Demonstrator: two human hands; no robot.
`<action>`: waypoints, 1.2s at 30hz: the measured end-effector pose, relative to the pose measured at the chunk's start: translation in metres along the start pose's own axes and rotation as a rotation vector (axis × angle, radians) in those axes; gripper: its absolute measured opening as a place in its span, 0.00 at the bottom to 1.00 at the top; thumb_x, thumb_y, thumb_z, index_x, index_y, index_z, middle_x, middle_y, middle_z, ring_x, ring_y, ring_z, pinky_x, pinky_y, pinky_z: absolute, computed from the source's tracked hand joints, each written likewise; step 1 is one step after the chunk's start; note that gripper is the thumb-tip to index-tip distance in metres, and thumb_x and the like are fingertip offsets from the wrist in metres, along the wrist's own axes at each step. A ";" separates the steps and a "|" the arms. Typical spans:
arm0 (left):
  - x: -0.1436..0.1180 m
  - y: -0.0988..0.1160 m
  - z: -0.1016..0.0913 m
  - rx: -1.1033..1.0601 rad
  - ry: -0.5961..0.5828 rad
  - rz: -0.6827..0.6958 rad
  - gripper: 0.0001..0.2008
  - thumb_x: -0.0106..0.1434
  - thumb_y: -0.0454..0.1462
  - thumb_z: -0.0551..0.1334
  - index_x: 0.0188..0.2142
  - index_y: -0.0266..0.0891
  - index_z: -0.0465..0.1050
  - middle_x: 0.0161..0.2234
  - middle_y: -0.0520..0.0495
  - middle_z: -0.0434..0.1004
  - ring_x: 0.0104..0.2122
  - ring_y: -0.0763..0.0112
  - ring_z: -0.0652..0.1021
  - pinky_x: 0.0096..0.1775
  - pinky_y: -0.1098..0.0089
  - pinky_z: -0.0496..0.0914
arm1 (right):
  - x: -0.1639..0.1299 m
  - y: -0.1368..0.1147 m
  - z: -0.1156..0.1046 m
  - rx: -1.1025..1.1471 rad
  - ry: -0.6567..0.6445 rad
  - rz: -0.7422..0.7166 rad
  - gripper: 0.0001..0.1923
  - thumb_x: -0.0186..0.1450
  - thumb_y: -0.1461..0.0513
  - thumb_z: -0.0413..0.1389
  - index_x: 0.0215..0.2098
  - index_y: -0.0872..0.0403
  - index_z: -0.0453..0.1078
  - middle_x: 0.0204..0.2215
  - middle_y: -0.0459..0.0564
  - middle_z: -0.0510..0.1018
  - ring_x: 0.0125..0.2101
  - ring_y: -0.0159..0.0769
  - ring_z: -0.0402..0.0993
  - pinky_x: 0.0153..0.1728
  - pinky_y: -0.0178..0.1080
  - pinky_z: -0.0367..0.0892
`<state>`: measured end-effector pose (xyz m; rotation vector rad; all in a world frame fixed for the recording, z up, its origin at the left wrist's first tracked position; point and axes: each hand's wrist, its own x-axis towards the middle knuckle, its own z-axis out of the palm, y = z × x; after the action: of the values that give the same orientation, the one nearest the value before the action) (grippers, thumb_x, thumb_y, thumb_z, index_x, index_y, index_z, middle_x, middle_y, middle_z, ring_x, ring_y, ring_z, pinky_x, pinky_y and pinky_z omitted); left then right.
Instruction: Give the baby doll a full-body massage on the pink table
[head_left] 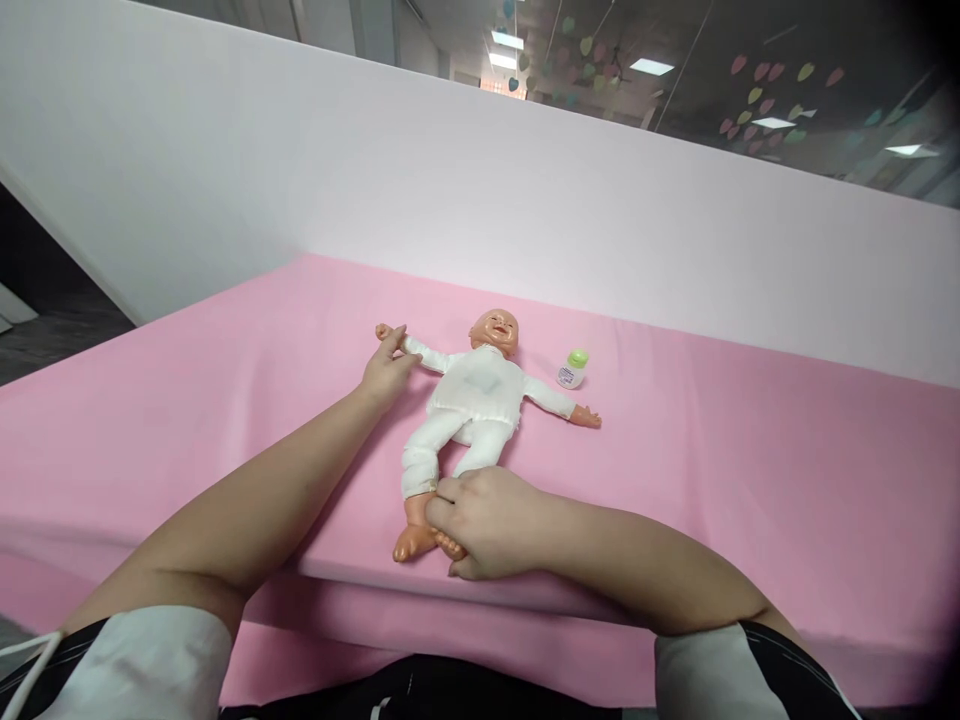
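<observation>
Holding at two corners here: the doll lies on its back on the pink cloth, head towards the white partition, feet near the front edge, and both hands are on it. The left hand is out at the doll's wrist on that side, thumb and a finger on either side of it in what looks like a light pinch, the tiny fist poking out beyond. Down below, the right hand is curled right round the other leg's foot and ankle, toes peeping out past the fingers; how hard it squeezes, you cannot tell. The far arm lies free, flung out sideways, and the near foot rests loose beside that right fist.

Good handling here, I'd say, means a soft grip close to the joint, limbs eased rather than tugged, the trunk kept flat and straight, both hands working at one calm pace.

And the lettering? Just beside the free arm is a small bottle with a green cap; its label carries purplish print, far too small to read. The doll's white suit shows a faint greyish patch, no words to call.
</observation>
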<state>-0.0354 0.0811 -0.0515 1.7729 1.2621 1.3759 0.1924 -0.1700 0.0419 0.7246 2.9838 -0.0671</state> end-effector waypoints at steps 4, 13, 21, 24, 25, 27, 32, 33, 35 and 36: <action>-0.011 0.024 0.008 -0.136 -0.080 0.006 0.40 0.66 0.51 0.69 0.75 0.47 0.68 0.73 0.39 0.68 0.70 0.43 0.71 0.68 0.46 0.70 | -0.007 0.006 -0.013 0.097 0.082 0.032 0.20 0.67 0.51 0.67 0.49 0.56 0.74 0.44 0.57 0.83 0.39 0.45 0.79 0.40 0.45 0.73; -0.042 0.074 0.028 0.233 -0.588 0.493 0.27 0.75 0.51 0.60 0.70 0.51 0.75 0.79 0.46 0.57 0.82 0.49 0.46 0.79 0.42 0.41 | -0.026 0.059 -0.044 0.323 0.656 0.243 0.13 0.65 0.60 0.68 0.44 0.49 0.71 0.50 0.54 0.83 0.51 0.48 0.79 0.57 0.50 0.72; -0.045 0.076 0.024 0.346 -0.583 0.444 0.31 0.74 0.52 0.61 0.71 0.42 0.74 0.82 0.38 0.47 0.81 0.43 0.45 0.79 0.41 0.44 | -0.027 0.133 -0.003 0.414 0.720 0.426 0.16 0.63 0.58 0.69 0.49 0.50 0.76 0.51 0.54 0.83 0.54 0.51 0.80 0.56 0.53 0.74; -0.042 0.069 0.023 0.290 -0.457 0.415 0.34 0.71 0.52 0.64 0.71 0.40 0.71 0.80 0.34 0.54 0.80 0.42 0.51 0.77 0.42 0.54 | -0.027 0.130 -0.003 0.386 0.758 0.394 0.20 0.63 0.56 0.70 0.52 0.50 0.75 0.54 0.56 0.83 0.56 0.52 0.80 0.57 0.53 0.74; -0.041 0.067 0.023 0.262 -0.410 0.405 0.34 0.70 0.51 0.64 0.71 0.40 0.71 0.78 0.34 0.57 0.79 0.42 0.55 0.76 0.42 0.58 | -0.028 0.126 -0.006 0.369 0.773 0.372 0.21 0.63 0.56 0.71 0.52 0.50 0.75 0.55 0.56 0.83 0.56 0.52 0.80 0.57 0.53 0.74; -0.036 0.063 0.021 0.208 -0.317 0.347 0.34 0.70 0.50 0.64 0.72 0.42 0.68 0.75 0.36 0.63 0.75 0.44 0.64 0.73 0.43 0.64 | -0.030 0.112 -0.017 0.341 0.798 0.296 0.21 0.64 0.54 0.71 0.52 0.50 0.75 0.54 0.56 0.83 0.55 0.51 0.80 0.56 0.52 0.75; -0.025 0.053 0.013 0.178 -0.079 0.015 0.39 0.71 0.46 0.65 0.78 0.41 0.58 0.78 0.38 0.59 0.75 0.45 0.66 0.72 0.46 0.64 | -0.035 0.065 -0.040 0.356 0.622 0.062 0.22 0.64 0.46 0.72 0.42 0.50 0.72 0.41 0.51 0.82 0.42 0.43 0.80 0.43 0.44 0.75; -0.023 0.051 0.010 0.188 -0.050 -0.054 0.39 0.72 0.45 0.64 0.78 0.39 0.57 0.78 0.37 0.59 0.75 0.44 0.66 0.72 0.46 0.63 | -0.035 0.055 -0.041 0.355 0.545 0.028 0.23 0.64 0.45 0.72 0.41 0.50 0.72 0.41 0.51 0.82 0.41 0.42 0.79 0.43 0.42 0.74; -0.019 0.049 0.005 0.228 -0.032 -0.166 0.39 0.73 0.45 0.64 0.79 0.37 0.57 0.76 0.34 0.62 0.73 0.41 0.68 0.72 0.45 0.62 | -0.030 0.037 -0.037 0.309 0.384 -0.012 0.24 0.63 0.43 0.72 0.42 0.51 0.74 0.40 0.50 0.81 0.39 0.40 0.78 0.39 0.40 0.71; -0.018 0.048 0.003 0.264 -0.042 -0.209 0.40 0.73 0.46 0.64 0.79 0.37 0.57 0.74 0.33 0.66 0.72 0.40 0.69 0.71 0.44 0.63 | -0.027 0.029 -0.034 0.266 0.298 -0.016 0.25 0.63 0.43 0.72 0.43 0.52 0.75 0.41 0.50 0.82 0.38 0.40 0.78 0.37 0.40 0.70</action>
<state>-0.0171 0.0459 -0.0185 1.7684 1.6156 1.0910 0.2275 -0.1544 0.0768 0.8004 3.3052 -0.3983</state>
